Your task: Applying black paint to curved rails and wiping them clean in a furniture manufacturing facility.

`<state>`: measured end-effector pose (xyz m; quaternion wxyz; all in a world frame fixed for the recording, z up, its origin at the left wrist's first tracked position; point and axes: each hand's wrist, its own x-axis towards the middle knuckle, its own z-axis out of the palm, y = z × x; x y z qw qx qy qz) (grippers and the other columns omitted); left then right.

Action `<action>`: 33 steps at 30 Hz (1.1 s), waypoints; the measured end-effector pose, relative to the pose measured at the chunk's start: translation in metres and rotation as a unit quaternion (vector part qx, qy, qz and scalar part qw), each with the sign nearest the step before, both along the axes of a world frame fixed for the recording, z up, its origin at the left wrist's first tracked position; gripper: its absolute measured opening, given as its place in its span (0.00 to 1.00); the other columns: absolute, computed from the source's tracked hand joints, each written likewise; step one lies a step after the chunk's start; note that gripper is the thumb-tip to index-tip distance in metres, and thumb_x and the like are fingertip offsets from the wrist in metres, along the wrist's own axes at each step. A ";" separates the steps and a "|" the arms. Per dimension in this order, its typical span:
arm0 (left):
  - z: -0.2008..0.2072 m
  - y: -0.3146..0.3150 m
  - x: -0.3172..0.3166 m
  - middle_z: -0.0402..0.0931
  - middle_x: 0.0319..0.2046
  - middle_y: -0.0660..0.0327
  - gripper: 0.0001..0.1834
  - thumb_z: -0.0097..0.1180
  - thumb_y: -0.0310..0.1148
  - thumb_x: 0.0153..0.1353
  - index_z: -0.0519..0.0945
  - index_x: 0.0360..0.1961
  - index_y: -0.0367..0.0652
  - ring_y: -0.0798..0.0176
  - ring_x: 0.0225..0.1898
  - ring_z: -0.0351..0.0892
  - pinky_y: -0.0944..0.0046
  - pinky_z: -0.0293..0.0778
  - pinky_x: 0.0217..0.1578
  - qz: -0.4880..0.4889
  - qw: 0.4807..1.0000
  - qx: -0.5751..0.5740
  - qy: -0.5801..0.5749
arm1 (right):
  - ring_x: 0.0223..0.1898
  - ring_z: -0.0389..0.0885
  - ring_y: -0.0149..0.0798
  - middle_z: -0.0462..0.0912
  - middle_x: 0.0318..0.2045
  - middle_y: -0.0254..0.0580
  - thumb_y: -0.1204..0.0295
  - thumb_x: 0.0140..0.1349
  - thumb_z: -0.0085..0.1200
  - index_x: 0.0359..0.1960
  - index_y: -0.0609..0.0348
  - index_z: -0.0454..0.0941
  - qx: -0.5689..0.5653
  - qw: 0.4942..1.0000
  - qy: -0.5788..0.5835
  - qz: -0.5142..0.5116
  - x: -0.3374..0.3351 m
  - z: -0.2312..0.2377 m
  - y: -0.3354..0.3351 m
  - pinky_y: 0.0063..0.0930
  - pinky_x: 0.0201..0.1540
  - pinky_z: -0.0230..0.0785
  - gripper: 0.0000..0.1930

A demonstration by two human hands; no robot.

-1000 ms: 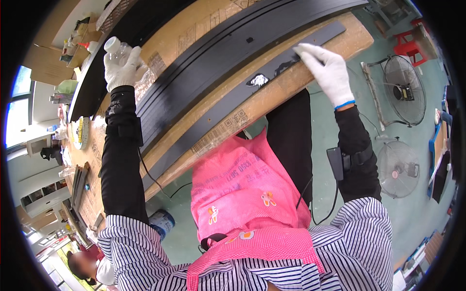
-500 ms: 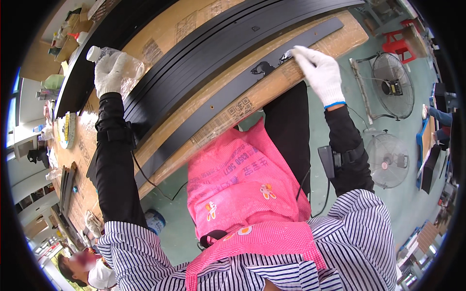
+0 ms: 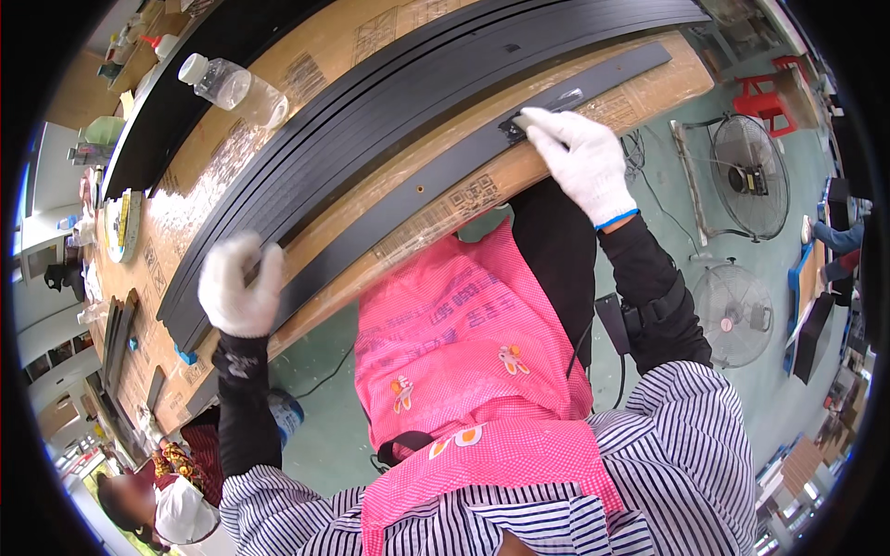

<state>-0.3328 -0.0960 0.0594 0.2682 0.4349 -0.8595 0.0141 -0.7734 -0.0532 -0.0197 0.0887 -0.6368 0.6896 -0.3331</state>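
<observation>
My right hand (image 3: 582, 165), in a white knit glove, has its thumb and fingertips pinched at a flat dark grey strip (image 3: 422, 190). A dark, wet-looking patch (image 3: 512, 127) lies at the fingertips; whatever they may hold is hidden. Beyond them a shiny wet streak (image 3: 565, 98) shows on the strip. My left hand (image 3: 243, 284), gloved too and slightly blurred, is over the strip's near left end, thumb and fingers curved apart with nothing between them. A clear plastic bottle (image 3: 236, 90) with a white cap rests on the cardboard-covered table (image 3: 209, 162), away from both hands.
Long black ribbed profiles (image 3: 371, 125) lie beside the strip. A roll of tape (image 3: 122, 227) and shorter dark bars (image 3: 118, 343) are on the table's left. Two floor fans (image 3: 746, 167) and a red stool (image 3: 765, 102) stand right. Another person (image 3: 181, 505) is at lower left.
My left hand has let go of the bottle and come down and toward me, to the strip's left end. My right hand has slid left along the strip to the dark patch.
</observation>
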 end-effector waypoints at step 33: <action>-0.062 0.072 0.077 0.73 0.18 0.61 0.05 0.69 0.25 0.56 0.83 0.29 0.45 0.58 0.18 0.73 0.59 0.71 0.22 0.167 0.981 0.002 0.098 | 0.53 0.88 0.41 0.90 0.50 0.48 0.69 0.73 0.58 0.55 0.60 0.86 0.016 0.998 -0.018 -0.063 0.029 0.007 -0.002 0.31 0.60 0.74 0.14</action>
